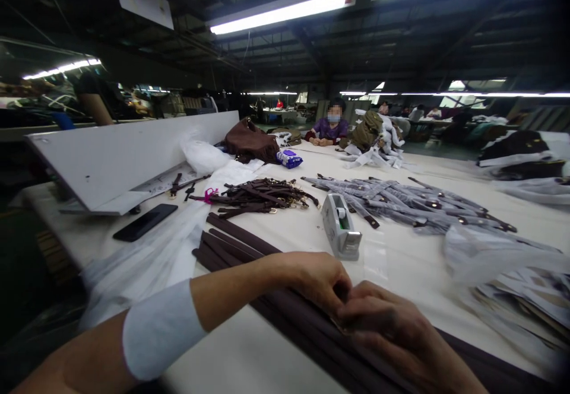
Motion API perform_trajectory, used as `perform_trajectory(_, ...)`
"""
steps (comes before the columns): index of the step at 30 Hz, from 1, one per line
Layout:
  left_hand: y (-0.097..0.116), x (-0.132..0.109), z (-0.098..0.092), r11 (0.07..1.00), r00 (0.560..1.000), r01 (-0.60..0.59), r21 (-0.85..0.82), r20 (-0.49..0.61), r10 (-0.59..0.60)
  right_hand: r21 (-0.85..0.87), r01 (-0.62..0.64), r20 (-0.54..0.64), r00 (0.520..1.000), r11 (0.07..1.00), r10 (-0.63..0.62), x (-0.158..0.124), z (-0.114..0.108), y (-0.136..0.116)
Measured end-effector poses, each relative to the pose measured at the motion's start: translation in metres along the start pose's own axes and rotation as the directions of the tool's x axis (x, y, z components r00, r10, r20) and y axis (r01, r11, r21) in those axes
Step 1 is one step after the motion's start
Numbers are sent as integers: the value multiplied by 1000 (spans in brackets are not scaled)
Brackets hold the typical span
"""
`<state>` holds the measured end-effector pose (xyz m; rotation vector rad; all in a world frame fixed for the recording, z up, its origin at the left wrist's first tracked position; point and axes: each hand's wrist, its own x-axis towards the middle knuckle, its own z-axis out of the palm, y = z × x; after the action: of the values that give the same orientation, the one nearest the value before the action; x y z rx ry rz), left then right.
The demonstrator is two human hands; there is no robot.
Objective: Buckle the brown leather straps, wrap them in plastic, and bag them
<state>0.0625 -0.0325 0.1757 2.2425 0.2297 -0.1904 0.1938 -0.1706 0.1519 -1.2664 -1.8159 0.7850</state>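
My left hand (318, 278) and my right hand (396, 329) meet over a bundle of long dark brown straps (285, 317) on the table. The fingers of both are bent and pinched together. What lies between them is hidden, and the right hand is slightly blurred. The straps run from the middle of the table to the lower right, under both hands. Just beyond my hands stands a grey tape dispenser (342, 228).
Short brown buckled straps (262, 195) lie in a heap beyond, plastic-wrapped straps (401, 201) to the right. At left are a black phone (145, 222), a white board (129, 156) and a brown bag (252, 142). A person (330, 126) sits across the table.
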Motion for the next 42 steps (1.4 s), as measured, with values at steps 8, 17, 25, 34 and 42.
perform_trajectory(8,-9,-28,22,967,635,187,171,-772,14,544,-164,-373,831,823,412,7,17,35)
perform_trajectory(17,-34,-19,116,587,712,-383,-713,-633,-305,485,-199,-302,876,851,377,16,51,35)
perform_trajectory(25,-39,-17,128,672,623,-241,-701,-642,-447,624,-231,-345,777,747,527,3,49,13)
perform_trajectory(34,-51,-12,128,834,507,-102,-542,-750,-425,427,-538,-59,785,727,616,2,51,45)
perform_trajectory(42,-56,5,149,989,499,36,-140,-855,-139,220,-397,-221,870,891,441,13,53,56)
